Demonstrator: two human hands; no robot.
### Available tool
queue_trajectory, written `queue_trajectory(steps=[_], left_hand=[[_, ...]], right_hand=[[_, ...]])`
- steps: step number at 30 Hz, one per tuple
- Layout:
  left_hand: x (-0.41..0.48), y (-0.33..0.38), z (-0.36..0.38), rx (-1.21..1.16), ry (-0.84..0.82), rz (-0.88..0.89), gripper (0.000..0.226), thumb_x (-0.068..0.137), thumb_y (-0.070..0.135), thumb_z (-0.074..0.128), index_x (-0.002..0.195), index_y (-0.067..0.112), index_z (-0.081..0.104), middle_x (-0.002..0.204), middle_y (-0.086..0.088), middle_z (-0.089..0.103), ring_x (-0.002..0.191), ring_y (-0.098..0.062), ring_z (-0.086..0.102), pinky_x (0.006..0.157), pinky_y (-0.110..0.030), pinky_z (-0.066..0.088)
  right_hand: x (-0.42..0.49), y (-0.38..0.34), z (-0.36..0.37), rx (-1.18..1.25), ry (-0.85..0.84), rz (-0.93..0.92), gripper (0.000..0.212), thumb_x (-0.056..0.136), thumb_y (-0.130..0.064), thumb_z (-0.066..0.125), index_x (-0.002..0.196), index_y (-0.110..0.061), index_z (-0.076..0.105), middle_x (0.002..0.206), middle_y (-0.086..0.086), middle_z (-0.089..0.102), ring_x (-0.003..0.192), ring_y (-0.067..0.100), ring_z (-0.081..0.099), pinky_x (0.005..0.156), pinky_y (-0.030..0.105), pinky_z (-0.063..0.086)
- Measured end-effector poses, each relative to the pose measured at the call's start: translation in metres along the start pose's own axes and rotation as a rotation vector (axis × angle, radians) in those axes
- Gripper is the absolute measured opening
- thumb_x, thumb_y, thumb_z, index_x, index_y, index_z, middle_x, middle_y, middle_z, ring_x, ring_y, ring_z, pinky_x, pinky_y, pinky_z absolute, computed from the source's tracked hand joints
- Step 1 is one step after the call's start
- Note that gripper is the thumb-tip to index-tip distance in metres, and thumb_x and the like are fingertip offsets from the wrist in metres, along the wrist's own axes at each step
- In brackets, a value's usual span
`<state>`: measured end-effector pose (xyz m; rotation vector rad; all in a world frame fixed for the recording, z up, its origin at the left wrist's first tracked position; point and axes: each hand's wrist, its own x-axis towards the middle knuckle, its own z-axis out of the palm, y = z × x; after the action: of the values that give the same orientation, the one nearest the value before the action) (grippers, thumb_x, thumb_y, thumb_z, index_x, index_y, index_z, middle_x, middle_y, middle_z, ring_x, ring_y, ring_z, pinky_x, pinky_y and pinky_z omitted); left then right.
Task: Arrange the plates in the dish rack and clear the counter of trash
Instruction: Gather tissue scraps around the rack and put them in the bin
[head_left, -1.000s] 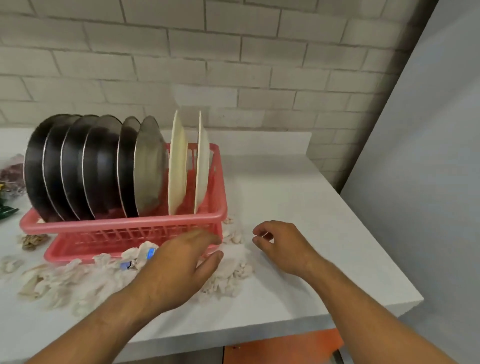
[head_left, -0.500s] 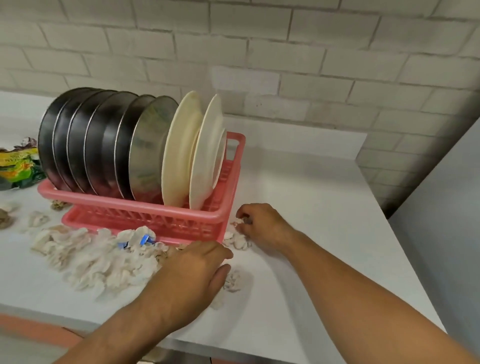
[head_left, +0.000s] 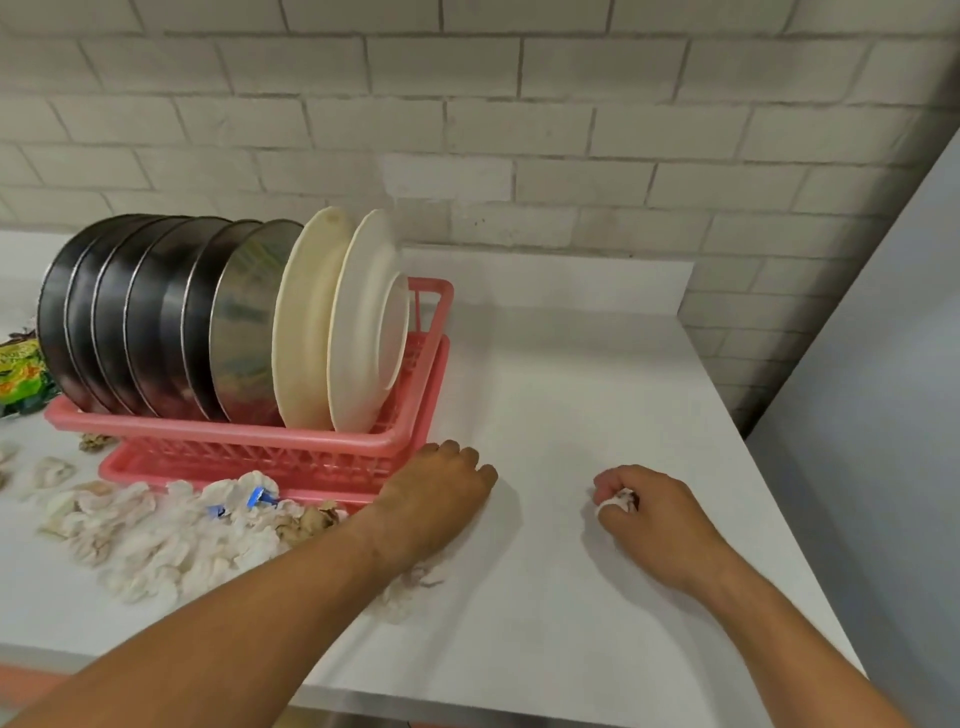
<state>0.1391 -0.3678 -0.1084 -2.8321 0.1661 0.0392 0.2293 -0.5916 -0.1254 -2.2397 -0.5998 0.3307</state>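
Since the plates (head_left: 363, 322) all stand on edge in the pink rack (head_left: 291, 447), the step in hand looks like trash clearing, not stacking. Trash: a wide spread of white scraps (head_left: 156, 540) on the counter (head_left: 597, 364), along the rack's front and touching its base. A green wrapper (head_left: 21, 374) lies at the far left, beside the rack's end.

To do it well, my judgement: sweep the scraps into one heap with the side of a hand, pulling away from the rack base so none get pushed under it. Then scoop big handfuls rather than pinching bits. Mind the counter's near edge so nothing drops off.

Right hand (head_left: 649, 512): fingers (head_left: 608, 480) clenched round a small white wad (head_left: 619, 501) of scraps, well right of the spread, low over bare counter.

Left hand (head_left: 436, 499): knuckles up, fingers curled under, set down at the rack's front right corner, with a few scraps showing beside the wrist. Whether it grips any, cannot tell; the palm side is hidden.
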Motion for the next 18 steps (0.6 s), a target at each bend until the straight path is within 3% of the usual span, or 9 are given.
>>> queue_trajectory(steps=[4,7,9,12,15,18], left_hand=[[-0.015,0.019,-0.005,-0.154,0.022,0.051,0.039,0.076,-0.016,0.048,0.107,0.009,0.051,0.104,-0.009,0.041,0.075,-0.025,0.051,0.061,-0.039,0.048],[-0.037,0.022,0.002,-0.183,0.106,0.098,0.031,0.068,-0.016,0.054,0.088,0.007,0.057,0.094,-0.009,0.047,0.065,-0.022,0.049,0.053,-0.038,0.049],[-0.053,0.015,0.007,-0.219,0.177,0.066,0.027,0.059,-0.011,0.064,0.076,0.011,0.061,0.081,-0.005,0.052,0.059,-0.019,0.048,0.048,-0.033,0.046],[-0.080,0.002,0.010,-0.304,0.278,-0.050,0.025,0.061,-0.003,0.070,0.077,0.014,0.062,0.076,-0.002,0.054,0.062,-0.019,0.051,0.052,-0.030,0.043],[-0.100,-0.008,0.005,-0.373,0.390,-0.191,0.024,0.071,0.000,0.070,0.091,0.013,0.067,0.081,-0.003,0.058,0.069,-0.020,0.054,0.057,-0.031,0.047],[-0.113,-0.020,0.002,-0.407,0.446,-0.291,0.020,0.085,0.010,0.050,0.097,0.012,0.066,0.087,-0.003,0.060,0.075,-0.023,0.056,0.063,-0.035,0.051]], right_hand=[[0.006,-0.013,0.013,0.048,-0.062,0.021,0.023,0.088,-0.006,0.050,0.074,-0.020,0.064,0.074,-0.006,0.065,0.067,0.015,0.058,0.062,0.024,0.047],[0.020,-0.033,0.032,0.121,-0.128,0.035,0.029,0.086,-0.004,0.041,0.072,-0.021,0.061,0.064,-0.007,0.057,0.062,0.016,0.052,0.059,0.029,0.044],[0.030,-0.047,0.050,0.098,-0.173,0.011,0.025,0.087,-0.008,0.042,0.076,-0.021,0.061,0.070,-0.007,0.058,0.066,0.015,0.052,0.061,0.029,0.044],[0.043,-0.065,0.079,0.022,-0.202,-0.035,0.005,0.086,-0.032,0.058,0.086,-0.027,0.059,0.085,-0.008,0.062,0.075,0.014,0.059,0.067,0.031,0.050],[0.049,-0.082,0.102,-0.099,-0.235,-0.066,0.041,0.078,-0.057,0.066,0.108,-0.031,0.055,0.100,-0.011,0.059,0.086,0.014,0.061,0.071,0.028,0.048],[0.051,-0.096,0.113,-0.168,-0.258,-0.124,0.056,0.077,-0.061,0.067,0.123,-0.032,0.053,0.111,-0.011,0.062,0.094,0.012,0.062,0.079,0.029,0.051]])
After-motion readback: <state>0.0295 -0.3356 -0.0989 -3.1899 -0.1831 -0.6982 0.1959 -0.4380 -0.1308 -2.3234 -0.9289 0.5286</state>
